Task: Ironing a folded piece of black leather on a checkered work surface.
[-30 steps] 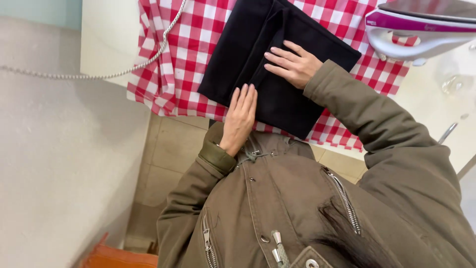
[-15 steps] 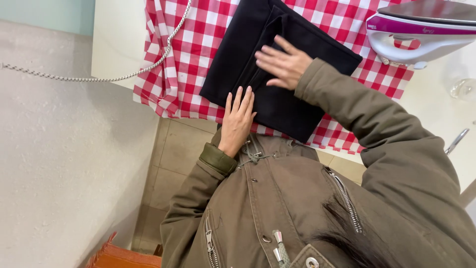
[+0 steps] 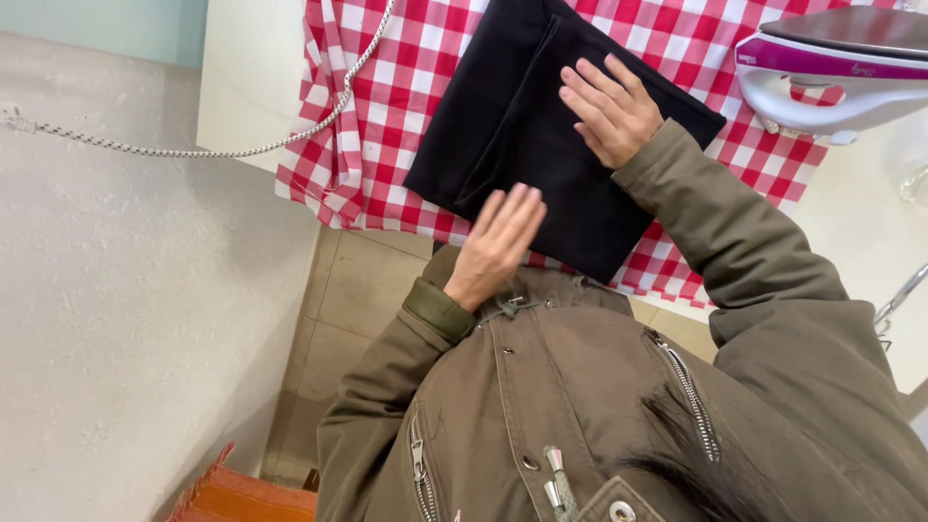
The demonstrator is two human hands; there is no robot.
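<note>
A white counter (image 3: 242,87) carries a red-checked cloth (image 3: 387,106), with a folded black garment (image 3: 522,135) on it. Both hands, left hand (image 3: 498,246) and right hand (image 3: 611,108), press it flat, each grip released. An iron (image 3: 831,68) stands just beside; its braided cord (image 3: 222,150) trails left.

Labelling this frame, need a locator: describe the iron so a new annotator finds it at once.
Start at the red-and-white checked cloth covering the white table. Follow it to the right edge, past the folded black garment under both hands; the iron rests there, partly on the cloth. It is the only hard, glossy item: white body with a purple band, unlike the soft fabrics around it.
</note>
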